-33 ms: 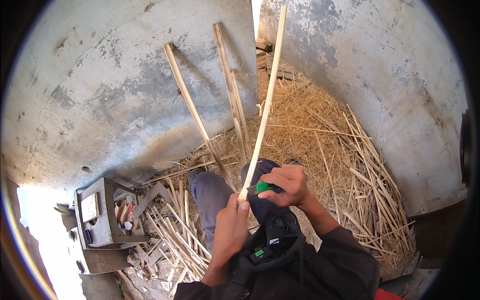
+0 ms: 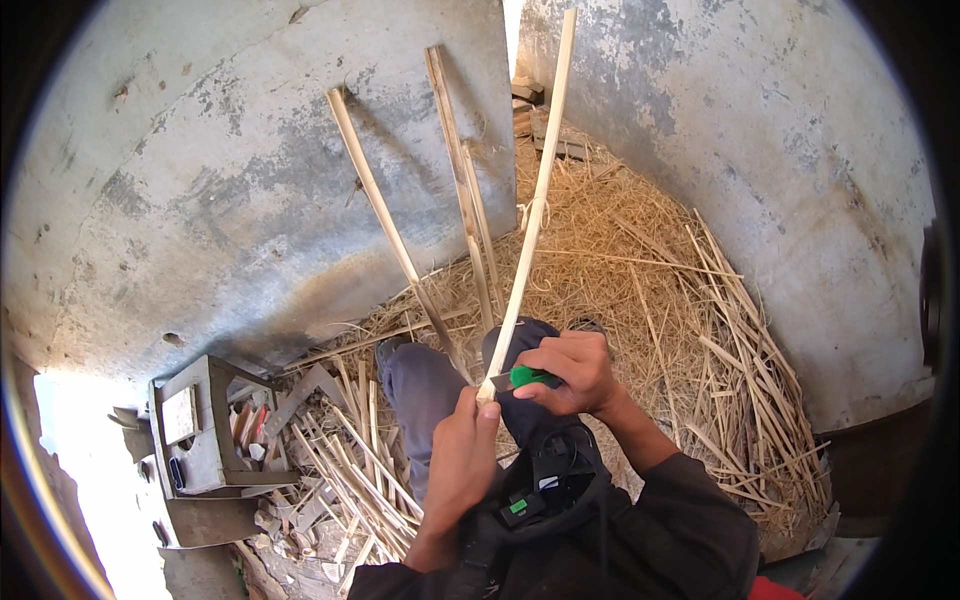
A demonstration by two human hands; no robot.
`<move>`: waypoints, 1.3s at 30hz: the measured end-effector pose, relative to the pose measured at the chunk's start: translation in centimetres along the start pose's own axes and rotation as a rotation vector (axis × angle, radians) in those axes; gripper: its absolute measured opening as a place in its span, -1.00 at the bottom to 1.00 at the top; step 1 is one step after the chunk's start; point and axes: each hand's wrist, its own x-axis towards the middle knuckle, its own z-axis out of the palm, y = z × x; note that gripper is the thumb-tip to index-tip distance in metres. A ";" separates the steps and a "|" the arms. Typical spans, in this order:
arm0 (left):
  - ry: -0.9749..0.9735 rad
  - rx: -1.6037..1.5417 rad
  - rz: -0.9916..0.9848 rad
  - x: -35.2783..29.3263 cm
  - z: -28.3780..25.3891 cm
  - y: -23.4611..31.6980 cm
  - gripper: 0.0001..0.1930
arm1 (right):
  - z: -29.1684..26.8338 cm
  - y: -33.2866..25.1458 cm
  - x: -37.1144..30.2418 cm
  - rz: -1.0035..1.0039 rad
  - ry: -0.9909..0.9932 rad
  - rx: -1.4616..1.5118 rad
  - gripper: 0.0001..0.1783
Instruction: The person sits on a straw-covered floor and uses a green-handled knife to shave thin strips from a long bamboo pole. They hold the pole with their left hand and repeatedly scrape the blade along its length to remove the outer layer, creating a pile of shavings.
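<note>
A long pale wooden strip (image 2: pixel 536 208) slants up and away from me, its near end above my knees. My left hand (image 2: pixel 466 440) is closed round that near end, thumb on top. In my right hand (image 2: pixel 577 372) is a knife (image 2: pixel 527 377) with a green handle, gripped in curled fingers. Its short blade touches the strip just beyond my left thumb. The lower tip of the strip is partly hidden by my left fingers.
More wooden strips (image 2: pixel 372 190) lean on the stained wall (image 2: pixel 230 160) ahead. Shavings (image 2: pixel 600 230) cover the floor, with a pile of thin sticks (image 2: pixel 760 400) at right. At left stand a small wooden box (image 2: pixel 215 430) and loose sticks (image 2: pixel 350 470).
The knife has shifted very slightly left and down against the strip. The strip's far end has tipped a little to the right.
</note>
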 end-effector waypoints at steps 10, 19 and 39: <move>0.017 0.051 -0.002 0.2 0.4 0.7 -0.74 | 0.4 -0.6 -0.4 0.026 0.000 0.011 -0.59; 0.048 0.108 0.049 0.2 0.7 0.4 -0.72 | -0.5 -1.1 0.3 -0.025 -0.007 -0.150 -0.58; -0.001 0.163 0.005 -0.2 0.4 -0.2 -0.72 | -1.6 0.2 1.6 -0.025 0.114 -0.298 -0.59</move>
